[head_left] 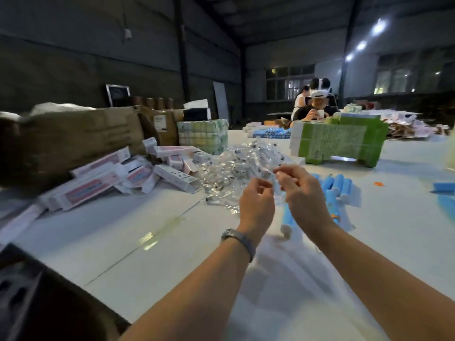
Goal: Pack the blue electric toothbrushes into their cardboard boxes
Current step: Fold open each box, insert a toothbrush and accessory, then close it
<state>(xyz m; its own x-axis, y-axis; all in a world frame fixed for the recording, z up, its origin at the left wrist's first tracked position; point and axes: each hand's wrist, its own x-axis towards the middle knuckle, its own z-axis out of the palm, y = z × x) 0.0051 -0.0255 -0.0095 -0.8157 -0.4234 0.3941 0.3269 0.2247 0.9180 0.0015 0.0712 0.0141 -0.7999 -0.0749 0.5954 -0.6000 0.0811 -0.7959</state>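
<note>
I am in a dim, warehouse-like hall with dark grey walls (73, 45) and a dark ceiling (283, 16) held up by black steel posts (183, 57). Bright ceiling lamps (379, 27) glare at the upper right. Rows of paned windows (290, 83) run along the far wall. A wide white desk (123, 242) spreads before me, and a pale board (220, 100) leans against the wall.

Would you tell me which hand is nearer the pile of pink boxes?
Left. The left hand is just right of the pink boxes; the right hand lies farther right, over the blue toothbrushes.
</note>
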